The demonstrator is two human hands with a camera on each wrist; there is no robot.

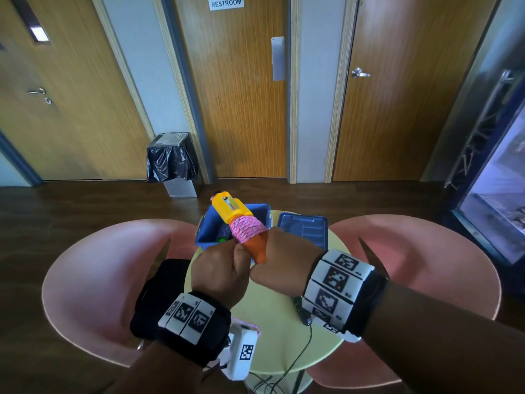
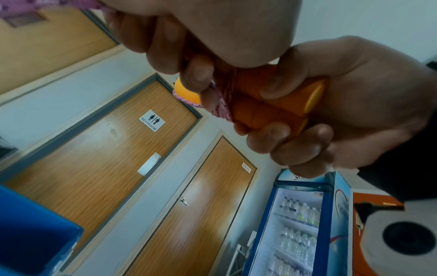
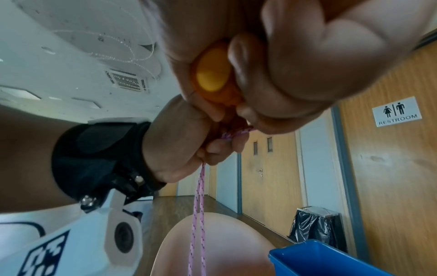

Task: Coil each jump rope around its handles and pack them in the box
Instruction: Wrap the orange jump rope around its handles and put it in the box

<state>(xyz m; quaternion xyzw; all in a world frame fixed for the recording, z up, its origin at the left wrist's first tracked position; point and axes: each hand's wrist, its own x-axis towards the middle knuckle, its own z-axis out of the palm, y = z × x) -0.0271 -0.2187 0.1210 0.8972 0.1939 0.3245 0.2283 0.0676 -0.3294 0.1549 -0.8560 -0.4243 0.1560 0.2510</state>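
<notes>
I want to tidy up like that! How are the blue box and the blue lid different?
The blue box is deep and holds things; the blue lid is shallow and holds nothing. The box stands behind the wound pink rope, partly hidden; the lid lies to its right in plain sight. Both are blue plastic and rest on the round yellow table.

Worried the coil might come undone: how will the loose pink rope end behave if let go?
Probably floppy: the pink rope hangs limp below the left hand. The coil may loosen once released. The handles look stiff in the right hand.
</notes>
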